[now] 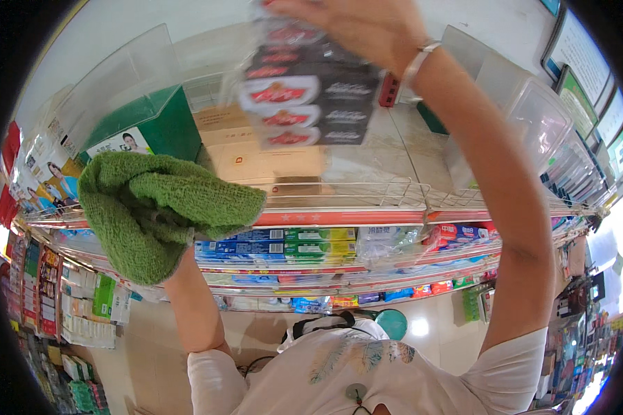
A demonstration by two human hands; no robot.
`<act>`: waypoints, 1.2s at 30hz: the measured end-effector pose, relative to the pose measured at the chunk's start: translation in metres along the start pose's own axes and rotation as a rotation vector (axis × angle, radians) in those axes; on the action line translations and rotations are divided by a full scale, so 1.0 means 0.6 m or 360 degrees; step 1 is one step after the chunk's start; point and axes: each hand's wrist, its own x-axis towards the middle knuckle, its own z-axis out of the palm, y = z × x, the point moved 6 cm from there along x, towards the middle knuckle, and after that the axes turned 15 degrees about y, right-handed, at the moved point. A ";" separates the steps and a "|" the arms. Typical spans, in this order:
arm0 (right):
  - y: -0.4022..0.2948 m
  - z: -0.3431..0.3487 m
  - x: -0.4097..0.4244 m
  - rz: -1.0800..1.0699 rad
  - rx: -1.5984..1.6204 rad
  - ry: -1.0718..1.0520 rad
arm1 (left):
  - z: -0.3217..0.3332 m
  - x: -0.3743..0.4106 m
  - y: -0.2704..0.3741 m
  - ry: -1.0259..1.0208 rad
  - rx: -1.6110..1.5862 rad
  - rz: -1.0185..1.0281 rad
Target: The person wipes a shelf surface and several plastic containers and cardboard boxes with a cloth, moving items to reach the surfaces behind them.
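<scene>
A green terry cloth (171,207) is draped over my left hand, in front of the shelf's left part; the cloth hides the fingers. Up at the top, my right hand (368,26) holds a clear plastic-wrapped pack of dark boxes with red and white emblems (306,104). Motion blurs that pack, which hangs above the top shelf. Under and behind it, flat tan cardboard boxes (228,155) lie on the top shelf. A small dark box (297,187) sits at their front, behind the wire rail.
A low wire rail (353,194) runs along the top shelf's front edge. Clear plastic bins, one with a green lower part (171,124), stand at either side. Toothpaste boxes (316,234) and wrapped packets (457,233) fill lower shelves. A teal round container (392,324) stands on the floor.
</scene>
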 end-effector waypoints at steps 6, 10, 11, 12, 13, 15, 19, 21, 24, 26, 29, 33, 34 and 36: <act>-0.103 0.135 -0.041 -0.0294 0.0191 0.0382 | -0.026 0.005 0.029 -0.0257 0.0188 0.0476; -0.072 0.119 -0.045 -0.0235 0.0236 0.0438 | 0.001 -0.018 0.035 -0.0473 0.0544 0.0708; -0.059 0.098 -0.052 -0.0257 0.0251 0.0581 | 0.007 -0.021 0.027 -0.0521 0.0543 0.0670; -0.047 0.067 -0.056 -0.0286 0.0271 0.0732 | 0.002 -0.016 0.017 -0.0553 0.0378 0.0536; -0.041 0.033 -0.059 -0.0165 0.0412 0.0576 | -0.008 -0.004 0.004 -0.0528 0.0290 0.0405; -0.029 -0.007 -0.098 0.0137 0.0832 0.0256 | 0.000 -0.003 0.004 -0.0531 0.0299 0.0263; -0.034 -0.009 -0.247 0.0802 0.2015 -0.0239 | 0.104 -0.107 0.018 -0.1125 0.0487 0.0312; -0.051 -0.012 -0.333 0.0843 0.2307 -0.0271 | 0.159 -0.210 0.017 -0.1697 0.0480 0.0377; -0.071 0.007 -0.430 0.1497 0.2683 -0.0160 | 0.169 -0.309 0.036 -0.2337 0.0636 0.0499; -0.061 0.026 -0.494 0.2078 0.2715 -0.0023 | 0.163 -0.310 0.047 -0.2522 0.0691 0.0463; -0.004 0.006 -0.594 0.2345 0.3054 0.0350 | 0.167 -0.251 0.057 -0.2399 0.0388 0.0360; 0.080 -0.034 -0.609 0.2255 0.2852 0.0677 | 0.155 -0.089 0.050 -0.1329 0.0790 0.1038; 0.088 -0.044 -0.591 0.2068 0.2779 0.0664 | 0.159 -0.075 0.046 -0.1263 0.0862 0.1275; 0.101 -0.048 -0.560 0.1888 0.3060 0.0722 | 0.165 -0.074 0.017 -0.1461 0.1091 0.1391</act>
